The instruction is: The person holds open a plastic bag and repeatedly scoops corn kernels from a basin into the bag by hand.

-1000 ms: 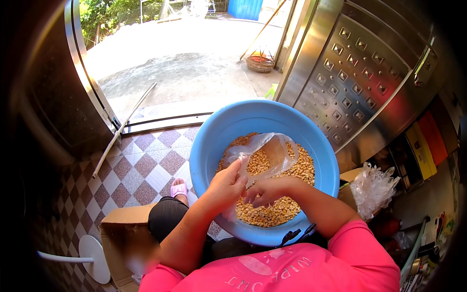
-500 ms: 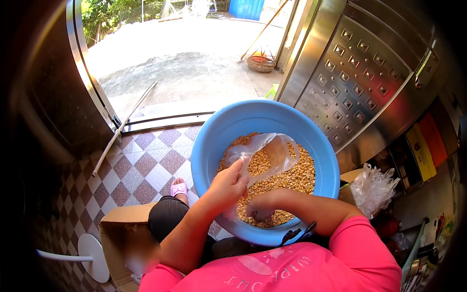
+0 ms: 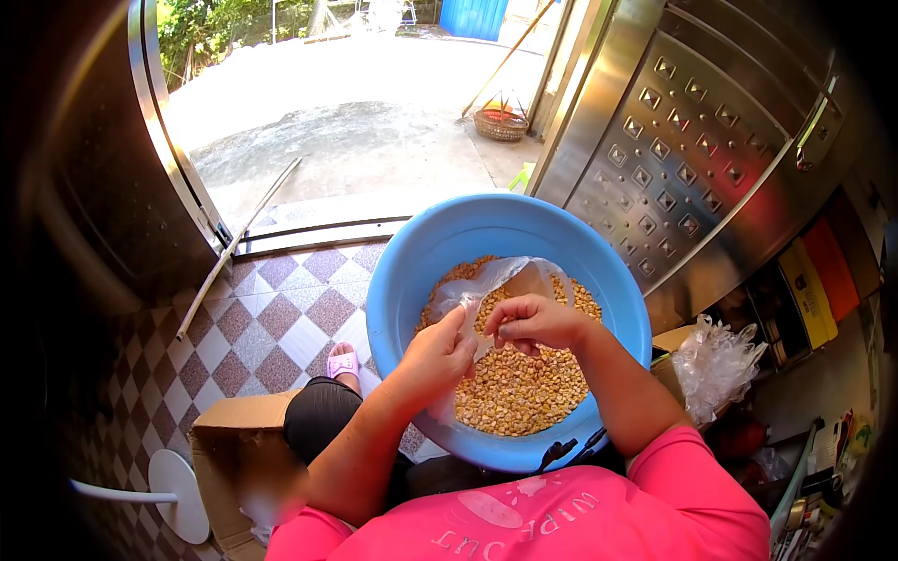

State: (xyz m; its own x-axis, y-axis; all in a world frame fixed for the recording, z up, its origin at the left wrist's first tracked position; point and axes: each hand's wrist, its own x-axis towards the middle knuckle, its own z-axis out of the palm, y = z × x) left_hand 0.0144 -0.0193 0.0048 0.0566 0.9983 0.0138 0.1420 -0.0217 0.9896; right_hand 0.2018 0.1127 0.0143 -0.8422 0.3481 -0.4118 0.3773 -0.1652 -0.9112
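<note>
Yellow corn kernels [image 3: 524, 397] cover the bottom of a large blue basin [image 3: 402, 271]. A clear plastic bag [image 3: 510, 269] lies over part of the kernels. At the left side of the kernels, my left hand [image 3: 440, 351] is closed on the edge of the bag. My right hand [image 3: 538, 320] is just to its right, above the kernels and in front of the bag, with its fingers curled together. What those fingers hold, if anything, is too small to make out.
A cardboard box [image 3: 220, 467] stands at the lower left beside a white round base [image 3: 184, 496]. A pale pole [image 3: 229, 248] leans across the door sill. Bunched plastic bags [image 3: 716, 365] are right of the basin. A wicker basket [image 3: 500, 124] sits outside near the metal door [image 3: 683, 154].
My right hand dipped down into the kernels, then rose away from me to beside the bag. My left hand has stayed on the bag.
</note>
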